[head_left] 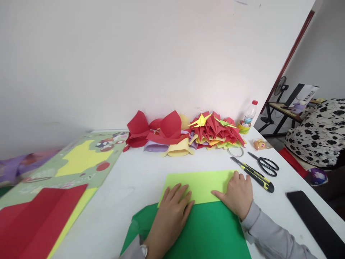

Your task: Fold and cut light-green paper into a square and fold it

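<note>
The lime-green rectangular sheet is smooth, matt paper, and the large dark-green sheet looks matt and smooth too. The folded red star-like shapes are creased matt paper. The clear bottle with a red cap is glossy plastic. The black-handled scissors have metal blades. The white counter has a smooth surface with a faint sheen.

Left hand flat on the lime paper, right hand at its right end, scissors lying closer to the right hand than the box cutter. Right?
Not quite: the head view shows the box cutter closer to the right hand, with the scissors beyond it. The left hand is flat on the lime paper, right hand at its right end, as you say.
</note>
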A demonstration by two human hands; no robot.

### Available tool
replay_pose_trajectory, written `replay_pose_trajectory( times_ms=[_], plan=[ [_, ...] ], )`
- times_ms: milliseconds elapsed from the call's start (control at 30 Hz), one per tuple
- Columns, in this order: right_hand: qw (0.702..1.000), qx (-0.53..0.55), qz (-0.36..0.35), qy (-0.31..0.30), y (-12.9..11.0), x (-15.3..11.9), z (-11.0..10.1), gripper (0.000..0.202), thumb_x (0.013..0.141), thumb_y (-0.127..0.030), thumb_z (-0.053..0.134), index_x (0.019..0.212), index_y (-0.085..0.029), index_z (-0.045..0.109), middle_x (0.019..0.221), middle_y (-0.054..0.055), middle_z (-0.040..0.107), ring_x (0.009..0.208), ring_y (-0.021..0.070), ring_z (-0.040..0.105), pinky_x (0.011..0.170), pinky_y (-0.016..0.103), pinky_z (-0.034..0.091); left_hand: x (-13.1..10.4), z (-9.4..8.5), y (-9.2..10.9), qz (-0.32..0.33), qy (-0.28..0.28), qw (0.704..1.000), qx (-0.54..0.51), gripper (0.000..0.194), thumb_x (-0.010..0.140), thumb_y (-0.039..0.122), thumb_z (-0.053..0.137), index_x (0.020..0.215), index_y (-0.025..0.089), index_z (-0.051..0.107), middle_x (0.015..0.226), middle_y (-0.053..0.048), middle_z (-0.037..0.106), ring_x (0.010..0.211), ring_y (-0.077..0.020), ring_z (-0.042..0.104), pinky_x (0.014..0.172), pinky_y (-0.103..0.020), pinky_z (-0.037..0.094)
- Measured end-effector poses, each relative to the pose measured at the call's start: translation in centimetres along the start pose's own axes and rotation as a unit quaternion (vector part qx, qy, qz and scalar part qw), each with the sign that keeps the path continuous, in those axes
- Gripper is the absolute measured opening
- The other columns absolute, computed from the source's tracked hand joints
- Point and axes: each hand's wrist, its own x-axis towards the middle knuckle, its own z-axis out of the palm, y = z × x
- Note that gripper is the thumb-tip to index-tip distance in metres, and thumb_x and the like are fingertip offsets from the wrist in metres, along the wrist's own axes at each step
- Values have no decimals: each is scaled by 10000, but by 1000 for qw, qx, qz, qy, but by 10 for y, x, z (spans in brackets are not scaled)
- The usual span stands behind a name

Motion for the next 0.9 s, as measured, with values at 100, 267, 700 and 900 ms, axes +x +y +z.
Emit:
replay_pose_trajectory(
  times_ms=[100, 267, 700, 900],
  plan=[
    [1000, -7, -2, 10, 0, 0, 2, 802, 788, -793, 461, 852, -39, 727, 862, 183, 598, 832, 326, 579, 791, 487, 393, 0, -2, 3, -2, -1, 1000, 13, 265, 953, 269, 445, 1040, 203, 687, 1199, -91, 676, 1153, -322, 587, 929, -572, 521],
    [999, -32, -9, 7, 0, 0, 3, 772, 816, -773, 437, 822, -54, 719, 863, 179, 602, 821, 313, 586, 764, 462, 403, 3, -4, 7, -7, -1, 999, 50, 272, 927, 260, 494, 1128, 184, 662, 1265, -136, 638, 1179, -324, 580, 940, -523, 517],
    [996, -75, -9, -45, -6, -4, -1, 960, 744, -878, 297, 889, -24, 710, 888, 183, 571, 845, 329, 554, 768, 486, 412, 10, -8, 13, -51, -57, 995, 56, 451, 898, 280, 448, 1336, 261, 555, 1407, -126, 535, 1269, -399, 499, 959, -573, 460],
    [996, -77, -12, -41, -6, -5, 0, 931, 762, -856, 328, 890, -15, 706, 870, 176, 562, 840, 329, 548, 753, 484, 415, 9, -10, 16, -76, -80, 992, 67, 472, 894, 306, 459, 1362, 308, 522, 1427, -109, 518, 1297, -488, 419, 958, -666, 402]
  ],
)
